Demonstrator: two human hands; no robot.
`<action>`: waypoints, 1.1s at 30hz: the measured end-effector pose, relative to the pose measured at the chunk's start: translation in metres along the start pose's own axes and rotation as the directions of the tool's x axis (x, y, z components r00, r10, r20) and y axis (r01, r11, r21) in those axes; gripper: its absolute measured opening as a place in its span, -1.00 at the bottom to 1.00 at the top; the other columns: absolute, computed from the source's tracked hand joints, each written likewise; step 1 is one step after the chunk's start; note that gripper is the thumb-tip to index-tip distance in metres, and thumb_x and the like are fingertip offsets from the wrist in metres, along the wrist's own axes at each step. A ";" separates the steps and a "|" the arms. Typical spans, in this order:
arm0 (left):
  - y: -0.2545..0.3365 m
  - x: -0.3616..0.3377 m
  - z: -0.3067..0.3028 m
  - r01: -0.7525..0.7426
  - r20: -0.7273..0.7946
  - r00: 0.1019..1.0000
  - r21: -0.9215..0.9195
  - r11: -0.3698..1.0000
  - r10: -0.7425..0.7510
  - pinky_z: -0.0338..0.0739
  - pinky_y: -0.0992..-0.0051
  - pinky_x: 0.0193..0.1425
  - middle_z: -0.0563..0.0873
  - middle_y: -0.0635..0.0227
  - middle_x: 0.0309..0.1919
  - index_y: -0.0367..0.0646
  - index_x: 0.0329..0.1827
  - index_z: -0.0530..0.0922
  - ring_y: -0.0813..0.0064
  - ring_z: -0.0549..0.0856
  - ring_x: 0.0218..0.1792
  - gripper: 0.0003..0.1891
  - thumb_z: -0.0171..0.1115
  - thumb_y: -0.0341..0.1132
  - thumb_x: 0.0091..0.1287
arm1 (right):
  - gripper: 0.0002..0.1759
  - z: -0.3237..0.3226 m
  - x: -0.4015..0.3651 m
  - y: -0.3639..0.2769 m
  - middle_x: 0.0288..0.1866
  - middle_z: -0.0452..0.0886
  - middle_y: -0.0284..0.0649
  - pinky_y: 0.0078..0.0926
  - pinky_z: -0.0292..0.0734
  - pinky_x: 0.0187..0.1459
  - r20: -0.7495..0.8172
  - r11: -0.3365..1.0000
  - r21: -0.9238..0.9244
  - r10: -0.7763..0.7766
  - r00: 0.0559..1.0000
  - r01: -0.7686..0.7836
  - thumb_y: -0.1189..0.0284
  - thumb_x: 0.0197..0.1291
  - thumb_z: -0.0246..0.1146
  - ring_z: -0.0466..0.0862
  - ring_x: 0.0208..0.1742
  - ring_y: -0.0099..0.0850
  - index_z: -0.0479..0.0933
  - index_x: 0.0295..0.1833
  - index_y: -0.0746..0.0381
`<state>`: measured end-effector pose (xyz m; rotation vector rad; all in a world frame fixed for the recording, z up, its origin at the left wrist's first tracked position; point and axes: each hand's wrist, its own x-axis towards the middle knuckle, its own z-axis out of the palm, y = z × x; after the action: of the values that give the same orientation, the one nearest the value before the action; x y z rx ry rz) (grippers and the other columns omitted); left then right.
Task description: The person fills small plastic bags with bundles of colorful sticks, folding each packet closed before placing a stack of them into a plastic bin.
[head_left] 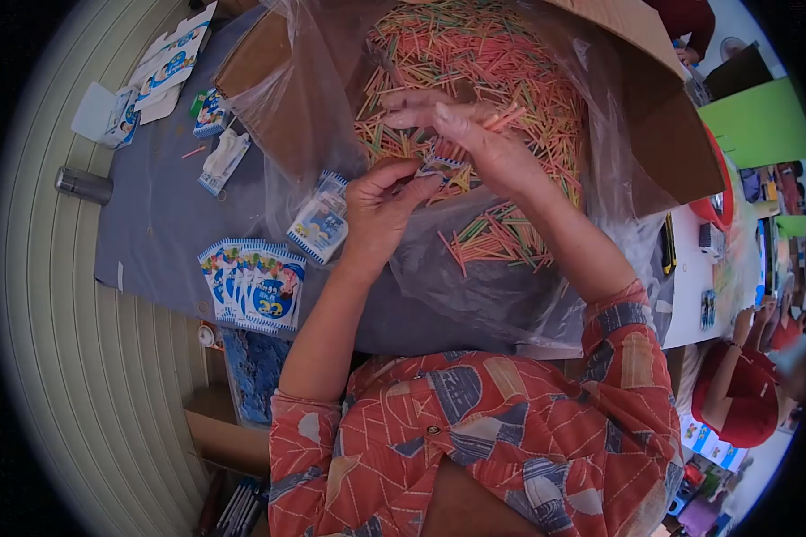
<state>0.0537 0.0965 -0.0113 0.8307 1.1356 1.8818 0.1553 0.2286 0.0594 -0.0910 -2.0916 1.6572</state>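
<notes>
My left hand point(378, 210) pinches the edge of a small printed plastic packet point(445, 154) between thumb and fingers. Just to its right, my right hand point(501, 157) has several thin pink and orange sticks point(508, 117) in its fingers, against the packet. Both hands are over a large cardboard box point(672, 134) lined with clear plastic, full of loose pink, green and yellow sticks point(484, 40). Another heap of sticks point(501, 240) lies on the liner near my right forearm. Beside my left wrist are white and blue packets point(319, 225).
A fan of flat printed packets point(255, 285) lies at the table's near left edge. Farther left are opened cartons point(172, 63), a small pack point(210, 114) and a metal flask point(83, 185). A person in red point(734, 394) sits at the right beside a white table.
</notes>
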 end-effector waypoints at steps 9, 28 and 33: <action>-0.002 -0.002 -0.005 -0.011 0.088 0.996 -0.086 0.996 0.019 0.70 0.45 0.05 0.75 0.27 -0.08 -0.32 0.03 0.66 0.49 0.73 -0.07 -0.76 0.34 -0.55 0.30 | -0.44 0.002 0.006 -0.007 0.19 0.62 -0.14 -0.35 0.46 0.21 -0.226 0.945 0.310 -0.034 0.973 0.105 0.07 0.49 -0.01 0.55 0.26 -0.37 0.56 0.26 0.30; 0.010 -0.044 -0.023 -0.185 0.008 0.982 0.282 0.941 0.191 0.55 0.56 0.14 0.70 0.34 0.03 -0.31 0.26 0.51 0.59 0.66 0.03 -0.53 0.24 -0.68 0.26 | -0.72 0.038 -0.025 0.000 -0.11 0.67 -0.20 -0.35 0.54 -0.04 0.002 0.928 -0.309 -0.218 0.976 0.208 0.62 0.18 0.30 0.65 -0.05 -0.33 0.64 0.02 0.21; 0.024 -0.053 -0.031 -0.162 -0.002 0.986 0.199 0.966 0.166 0.53 0.54 0.18 0.69 0.30 0.07 -0.29 0.42 0.37 0.57 0.66 0.07 -0.37 0.23 -0.71 0.24 | -0.69 0.059 -0.020 -0.015 -0.03 0.70 -0.19 -0.44 0.58 0.07 0.146 0.882 -0.367 -0.260 0.955 0.296 0.67 0.30 0.18 0.68 0.06 -0.38 0.59 0.14 0.31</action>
<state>0.0473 0.0308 -0.0087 1.0480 1.3177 1.9346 0.1536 0.1650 0.0573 0.1598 -2.3491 1.0858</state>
